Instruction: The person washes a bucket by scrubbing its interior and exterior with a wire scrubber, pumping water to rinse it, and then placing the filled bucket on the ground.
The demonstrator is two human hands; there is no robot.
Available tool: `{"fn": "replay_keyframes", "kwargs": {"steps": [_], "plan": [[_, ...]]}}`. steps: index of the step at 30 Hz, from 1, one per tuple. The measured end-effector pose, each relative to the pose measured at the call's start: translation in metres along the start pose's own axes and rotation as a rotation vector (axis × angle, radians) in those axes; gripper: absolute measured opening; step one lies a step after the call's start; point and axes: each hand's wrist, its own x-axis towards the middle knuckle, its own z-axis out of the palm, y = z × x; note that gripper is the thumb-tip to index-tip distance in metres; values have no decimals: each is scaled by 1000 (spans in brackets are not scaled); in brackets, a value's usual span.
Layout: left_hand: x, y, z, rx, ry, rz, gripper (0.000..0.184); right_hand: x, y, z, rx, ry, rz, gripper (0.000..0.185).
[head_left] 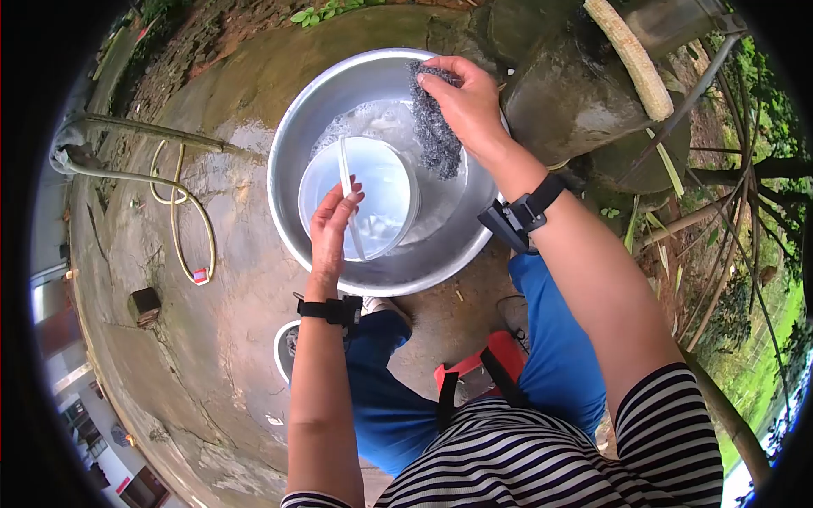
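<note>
A large round metal basin [292, 140] stands on the wet ground before me, with sudsy water in its bottom. Inside it sits a translucent white plastic bucket [410, 201]. My left hand [332, 222] is closed around the bucket's pale handle [345, 161], which stands up across the opening. Over the basin's far right side, my right hand [468, 103] grips a dark grey, stringy scouring pad [435, 140]. The pad hangs down toward the water; I cannot tell whether its lower end touches it.
A hose [182, 203] lies looped on the concrete at left, near a small dark block [144, 306]. A corn cob [631, 63] rests on stone slabs [567, 102] at upper right. Below the basin are a red stool [506, 351] and a small basin [284, 349] beside my leg.
</note>
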Motion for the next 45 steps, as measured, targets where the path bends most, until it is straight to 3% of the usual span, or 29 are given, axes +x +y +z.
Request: {"fn": "replay_keyframes", "kwargs": {"steps": [4, 5, 6, 8, 9, 11, 14, 16, 18, 19, 22, 26, 28, 29, 30, 34, 37, 42, 45], "plan": [[-22, -54, 55, 1054, -190, 315, 99, -4, -8, 2, 113, 1, 67, 21], [-24, -77, 58, 1159, -146, 286, 107, -6, -11, 1, 93, -18, 94, 23], [-22, -104, 58, 1177, -72, 279, 99, -3, -4, 3, 62, 29, -20, 22], [-9, -130, 52, 1377, -6, 29, 79, -3, -3, 1, 49, 54, -74, 22], [-6, -130, 50, 1382, -13, 37, 79, -2, -1, -1, 50, 64, -78, 22], [-4, -131, 45, 1341, 127, 99, 54, 0, 1, -8, 26, 78, -106, 22], [1, -109, 23, 1243, 159, 143, 42, 2, -14, -22, 14, 66, 39, 24], [-3, -67, 25, 1241, 150, 66, 37, 7, -18, -24, 62, 95, 25, 23], [4, -58, 2, 693, 34, 130, 33, 8, -22, -26, 39, 101, 72, 23], [-9, -23, 16, 491, 26, 116, 33, 8, -22, -26, 15, 98, 55, 23], [-21, 27, 13, 259, 26, 115, 28, 2, -19, -20, -43, 24, 0, 23], [-43, 59, 19, 180, 39, 101, 30, -18, -15, -2, -155, -99, -263, 19], [-51, 60, 29, 175, 72, 100, 30, -44, -35, 8, -282, -252, -268, 17], [-49, 55, 31, 154, 57, 121, 29, -55, -28, 17, -270, -313, -404, 16], [-47, 50, 31, 136, 43, 138, 28, -69, -35, 20, -289, -466, -335, 18], [-50, 48, 32, 215, -53, 134, 25, -72, -34, 37, -358, -353, -481, 14], [-65, 59, 52, 360, -128, 141, 23, -32, -39, 29, -422, -167, -371, 9], [-51, 56, 45, 472, -106, 127, 23, -77, -38, 31, -525, -395, -456, 13], [-51, 54, 38, 410, -77, 222, 23, -87, -29, 36, -523, -445, -476, 12]]}}
